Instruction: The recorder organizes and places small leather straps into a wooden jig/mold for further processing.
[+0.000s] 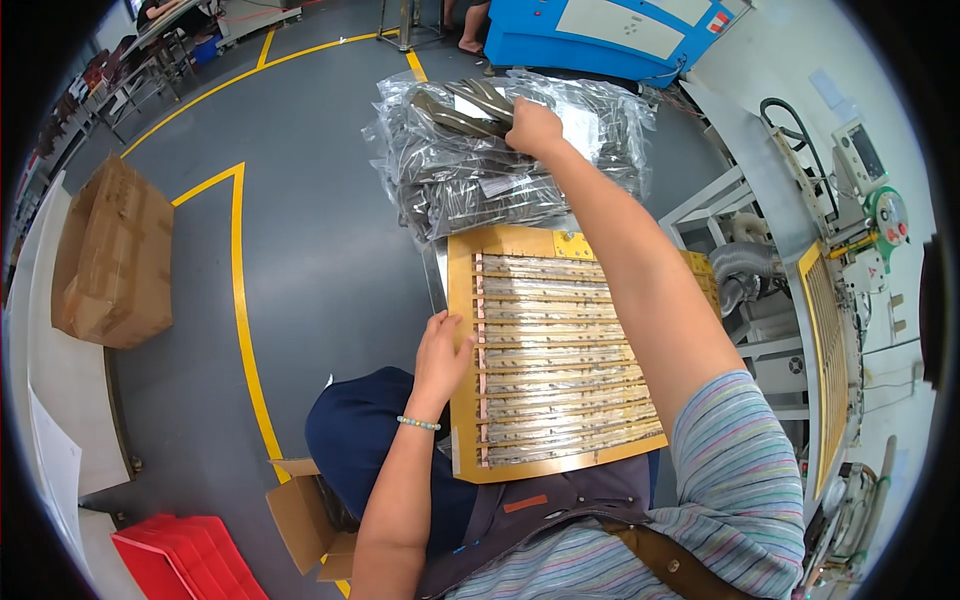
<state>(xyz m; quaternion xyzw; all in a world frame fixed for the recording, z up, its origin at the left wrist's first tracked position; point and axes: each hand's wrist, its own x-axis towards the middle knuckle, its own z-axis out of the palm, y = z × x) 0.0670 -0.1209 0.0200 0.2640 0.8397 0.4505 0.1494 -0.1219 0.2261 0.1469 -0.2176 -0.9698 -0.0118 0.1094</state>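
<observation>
My right hand (pixel 535 128) reaches far forward, its fingers closed around the end of a bundle of dark olive strips (pixel 455 113). The bundle lies on a pile of clear plastic bags (pixel 430 185) holding similar dark pieces. Nearer to me is a yellow slotted board (pixel 461 400), its many parallel slots lined with silvery strips (pixel 560 375). My left hand (pixel 440 355) grips the board's left edge, with fingertips at the rim. My right forearm passes above the board and hides part of its right side.
A blue machine (pixel 590 40) stands beyond the bags. To the right are a grey corrugated hose (pixel 750 265) and another slotted yellow board (pixel 826 370), upright. At left are a brown carton (pixel 120 255), an open carton (pixel 300 515) and red bins (pixel 185 560). Yellow lines (pixel 240 290) mark the floor.
</observation>
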